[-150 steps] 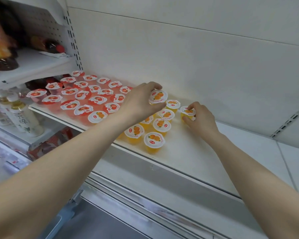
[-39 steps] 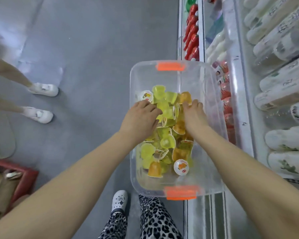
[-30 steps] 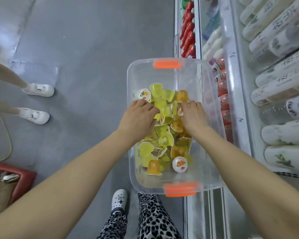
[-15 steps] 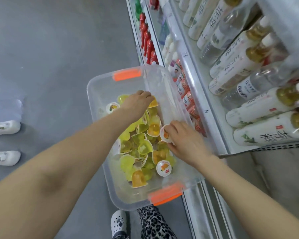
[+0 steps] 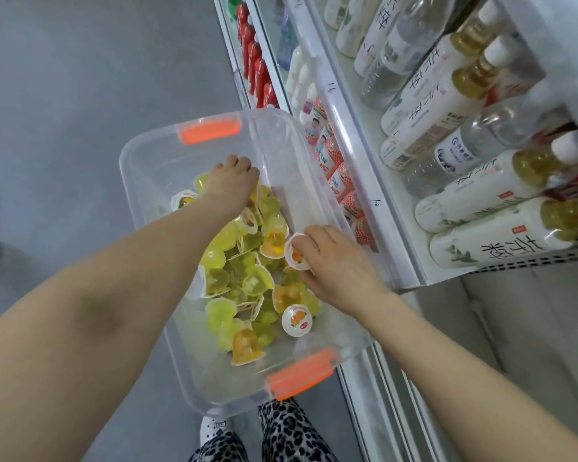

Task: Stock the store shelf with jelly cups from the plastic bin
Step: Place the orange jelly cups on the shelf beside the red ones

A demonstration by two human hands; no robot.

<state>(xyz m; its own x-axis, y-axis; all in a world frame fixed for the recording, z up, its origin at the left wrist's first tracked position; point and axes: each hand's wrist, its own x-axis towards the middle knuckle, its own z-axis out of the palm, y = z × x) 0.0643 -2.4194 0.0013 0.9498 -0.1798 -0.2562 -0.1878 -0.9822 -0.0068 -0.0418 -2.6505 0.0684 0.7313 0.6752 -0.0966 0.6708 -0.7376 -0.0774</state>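
A clear plastic bin (image 5: 154,168) with orange handles sits below me, holding several yellow, green and orange jelly cups (image 5: 244,281). My right hand (image 5: 334,268) is over the bin's right side and pinches an orange jelly cup (image 5: 294,256) by its white lid. My left hand (image 5: 231,185) reaches into the far end of the pile with curled fingers; what they hold is hidden beneath the hand. Another white-lidded orange cup (image 5: 297,320) lies near the front of the bin.
The store shelf (image 5: 357,168) runs along the right, with rows of lying bottles (image 5: 481,191), red-white packets (image 5: 341,181) and red bottles (image 5: 257,61). Grey floor (image 5: 80,78) lies to the left. My leopard-print legs and white shoe (image 5: 214,428) are below the bin.
Five seconds ago both hands were placing cups on the upper shelf; then they moved to the bin. In the last second my right hand picked up an orange cup and my left reached farther in.
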